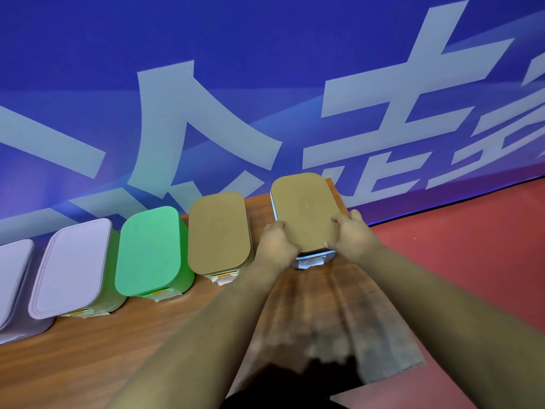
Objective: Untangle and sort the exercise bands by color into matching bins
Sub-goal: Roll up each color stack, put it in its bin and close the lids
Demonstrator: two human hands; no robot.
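Several lidded bins stand in a row on a wooden table (pixel 88 358). At the right end is a pale blue bin (pixel 312 258) under a tan lid (pixel 305 208). My left hand (pixel 275 240) grips the lid's near-left edge and my right hand (pixel 352 234) grips its near-right edge. Leftward stand a bin with a tan lid (pixel 218 233), a green bin with a green lid (pixel 149 250), a green bin with a lilac lid (pixel 70 267), and a lilac bin (pixel 11 278) cut off by the frame. No exercise bands are visible.
A blue banner (pixel 265 84) with large pale characters rises right behind the bins. Red floor (pixel 472 246) lies past the table's right edge. Paper labels stick out at the bins' near bases.
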